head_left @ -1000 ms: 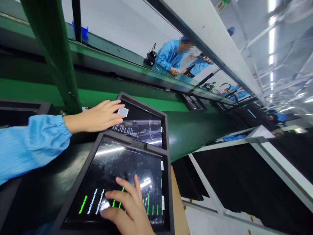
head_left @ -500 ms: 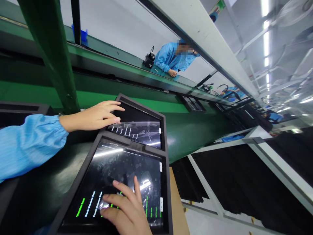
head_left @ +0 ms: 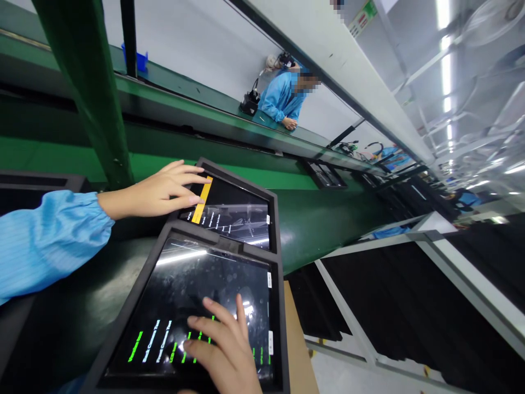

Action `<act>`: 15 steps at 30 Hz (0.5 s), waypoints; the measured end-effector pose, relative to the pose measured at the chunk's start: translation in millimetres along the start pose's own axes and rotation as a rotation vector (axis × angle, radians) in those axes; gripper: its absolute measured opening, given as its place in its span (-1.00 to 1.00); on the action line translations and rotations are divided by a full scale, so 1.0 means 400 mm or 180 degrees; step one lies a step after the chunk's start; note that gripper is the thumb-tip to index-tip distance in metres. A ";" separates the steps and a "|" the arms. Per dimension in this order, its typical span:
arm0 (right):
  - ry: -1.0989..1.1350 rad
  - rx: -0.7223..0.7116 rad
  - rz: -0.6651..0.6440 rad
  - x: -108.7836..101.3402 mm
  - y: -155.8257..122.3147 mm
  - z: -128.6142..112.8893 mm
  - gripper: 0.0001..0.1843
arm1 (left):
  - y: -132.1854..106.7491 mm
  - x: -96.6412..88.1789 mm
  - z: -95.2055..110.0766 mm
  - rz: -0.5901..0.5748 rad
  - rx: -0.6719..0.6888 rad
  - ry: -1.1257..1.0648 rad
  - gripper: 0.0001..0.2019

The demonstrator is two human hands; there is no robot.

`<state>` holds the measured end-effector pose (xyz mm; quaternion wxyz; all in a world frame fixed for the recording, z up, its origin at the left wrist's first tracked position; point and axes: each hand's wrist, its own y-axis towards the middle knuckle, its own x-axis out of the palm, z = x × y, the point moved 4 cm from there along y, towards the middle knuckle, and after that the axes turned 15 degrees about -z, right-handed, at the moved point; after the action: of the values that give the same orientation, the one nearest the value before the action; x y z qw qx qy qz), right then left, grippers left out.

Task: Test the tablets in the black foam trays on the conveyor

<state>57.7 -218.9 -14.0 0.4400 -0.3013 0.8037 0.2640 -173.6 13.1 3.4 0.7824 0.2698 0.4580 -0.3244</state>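
Two tablets lie in black frame-like trays side by side. My left hand (head_left: 159,189) reaches over the farther tablet (head_left: 241,205), fingers spread, with fingertips at its screen. A yellow bar (head_left: 203,200) lights one line of the menu there. Over the nearer tablet (head_left: 197,284) hovers or rests my right hand (head_left: 225,342), its fingers apart and holding nothing; whether they touch the glass I cannot tell. Green and white lines of text run along the near part of that screen. A black tray rim (head_left: 131,298) surrounds the nearer tablet.
A green post (head_left: 88,93) rises at the left, beside another dark tray (head_left: 41,183). Farther along the green bench lies a black tray (head_left: 324,174). Across the line a person in blue (head_left: 281,98) leans at a counter. A white-framed rack (head_left: 348,306) stands at the right.
A yellow bar has appeared on the farther tablet's menu under my left fingers. My right hand has shifted slightly right, uncovering more green text.
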 end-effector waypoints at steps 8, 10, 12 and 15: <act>0.0656 0.3007 0.1079 -0.171 -0.180 0.253 -0.29 | -0.035 0.001 -0.014 0.0213 -0.0174 -0.0003 -0.57; 0.1181 0.3180 0.0891 -0.164 -0.209 0.299 -0.24 | -0.049 0.014 -0.011 0.0105 -0.0233 0.0007 -0.60; 0.1585 0.3161 0.0631 -0.147 -0.215 0.315 -0.30 | -0.063 0.028 -0.005 0.0004 -0.0316 0.0043 -0.60; 0.1524 0.2993 0.0382 -0.143 -0.190 0.300 -0.38 | -0.088 0.049 -0.001 -0.0078 -0.0719 0.0144 -0.48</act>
<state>202.5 -173.2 -33.1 0.3159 -0.0769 0.9291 -0.1763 -193.2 -14.6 -18.8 0.7933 0.1816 0.5125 -0.2740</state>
